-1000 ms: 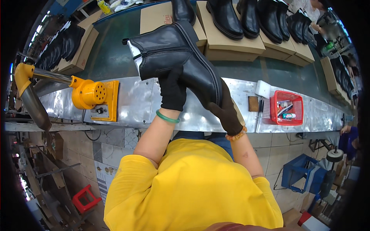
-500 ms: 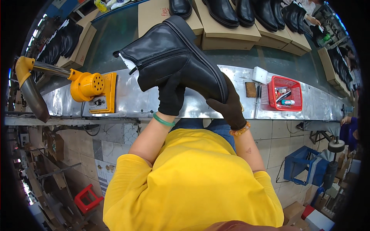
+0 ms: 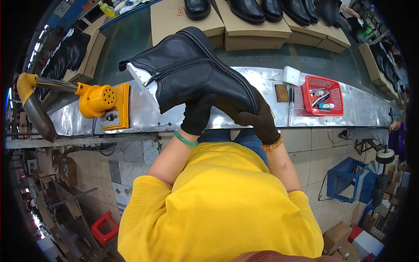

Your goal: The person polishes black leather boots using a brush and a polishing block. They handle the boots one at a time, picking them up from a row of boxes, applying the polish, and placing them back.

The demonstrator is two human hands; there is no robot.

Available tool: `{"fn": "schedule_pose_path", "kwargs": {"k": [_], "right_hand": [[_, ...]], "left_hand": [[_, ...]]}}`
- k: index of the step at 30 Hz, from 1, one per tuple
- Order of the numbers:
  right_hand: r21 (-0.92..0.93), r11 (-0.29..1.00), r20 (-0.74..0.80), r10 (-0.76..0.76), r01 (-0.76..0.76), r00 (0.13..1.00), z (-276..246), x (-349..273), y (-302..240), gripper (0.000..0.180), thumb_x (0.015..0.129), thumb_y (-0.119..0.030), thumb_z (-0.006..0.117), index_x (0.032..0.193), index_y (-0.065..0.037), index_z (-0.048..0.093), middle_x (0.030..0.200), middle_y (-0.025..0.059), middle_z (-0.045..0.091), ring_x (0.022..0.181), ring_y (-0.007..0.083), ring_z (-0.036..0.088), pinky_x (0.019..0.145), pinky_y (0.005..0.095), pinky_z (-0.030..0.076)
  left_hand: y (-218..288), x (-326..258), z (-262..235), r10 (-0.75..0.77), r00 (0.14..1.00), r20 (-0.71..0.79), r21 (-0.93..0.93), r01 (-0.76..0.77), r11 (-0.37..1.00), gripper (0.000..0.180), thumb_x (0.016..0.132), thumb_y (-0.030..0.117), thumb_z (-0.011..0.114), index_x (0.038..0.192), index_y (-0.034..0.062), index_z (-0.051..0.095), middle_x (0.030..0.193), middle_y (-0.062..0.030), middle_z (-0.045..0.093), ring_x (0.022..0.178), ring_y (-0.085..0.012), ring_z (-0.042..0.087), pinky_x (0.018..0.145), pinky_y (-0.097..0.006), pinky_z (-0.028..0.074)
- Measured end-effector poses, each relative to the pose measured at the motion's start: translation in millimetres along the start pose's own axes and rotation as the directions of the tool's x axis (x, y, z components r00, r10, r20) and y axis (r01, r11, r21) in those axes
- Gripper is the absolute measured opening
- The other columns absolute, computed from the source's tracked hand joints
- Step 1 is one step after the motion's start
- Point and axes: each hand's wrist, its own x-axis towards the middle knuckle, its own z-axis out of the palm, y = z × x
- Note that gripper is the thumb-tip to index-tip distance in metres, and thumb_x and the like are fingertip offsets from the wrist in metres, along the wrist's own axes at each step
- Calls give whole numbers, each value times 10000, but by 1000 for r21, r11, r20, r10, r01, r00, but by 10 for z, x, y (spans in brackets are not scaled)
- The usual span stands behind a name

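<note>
A black leather ankle boot [image 3: 185, 72] lies on its side in the air over the metal bench, its zipped side facing up. Its toe points to the right and its shaft opening, with white lining showing, to the left. My left hand [image 3: 197, 114], in a black glove, is closed on the boot from beneath, near the ankle; some of its fingers are hidden under the leather. At the toe end, my right hand [image 3: 263, 121] in a dark brown glove grips the boot, its thumb on the upper and the other fingers behind the sole.
On the metal bench [image 3: 152, 118] stands a yellow machine with a hose [image 3: 98, 100] at left. A red basket [image 3: 336, 111] of small items, a white block [image 3: 291, 75] and a brown pad [image 3: 282, 93] sit right. Cardboard boxes [image 3: 257, 41] carrying black shoes [image 3: 246, 11] stand beyond.
The boot has tipped slightly, with its sole edge a little lower and more of the white lining showing at the opening. Both hands keep their hold.
</note>
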Motion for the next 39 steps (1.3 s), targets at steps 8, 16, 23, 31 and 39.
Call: {"fn": "schedule_pose_path", "kwargs": {"k": [8,16,23,31,39], "right_hand": [[-76,992,27,-102,103,994,14,-44,-23,903,618,-196,799,1373,35,362,1260,147,520,1153,214,500,1005,332,377],[-83,985,56,-148,152,987,-14,-46,-19,839,633,-165,784,1355,28,403,1217,133,558,1097,198,540,963,319,419],[-24,996,28,-91,92,995,-80,-26,165,911,610,-172,798,1381,28,357,1244,138,538,1134,208,520,986,326,401],[34,997,7,-76,76,997,-41,-82,259,893,641,-169,798,1389,21,348,1271,130,518,1159,204,501,998,324,390],[-4,997,73,-81,81,994,-97,-48,372,870,660,-164,787,1389,18,348,1290,134,504,1182,207,483,1007,327,381]], "left_hand": [[-444,-275,-14,-313,939,140,-558,336,759,455,833,119,631,1266,67,503,1304,-94,513,1227,-254,463,1071,-399,331],[-585,-332,-55,-242,940,239,-536,335,775,489,864,180,617,1308,46,464,1340,-105,485,1247,-255,447,1090,-400,311],[-492,-236,-12,-125,951,281,-768,302,564,428,910,221,577,1272,16,481,1292,-115,516,1198,-210,487,1040,-337,366],[-222,-161,1,-210,959,189,-518,279,809,339,785,35,694,1114,23,614,1075,-72,634,970,-172,580,880,-313,469],[-88,-74,-56,-182,956,228,-545,281,790,332,813,68,684,1132,24,602,1124,-82,617,1000,-194,581,899,-339,467]]}}
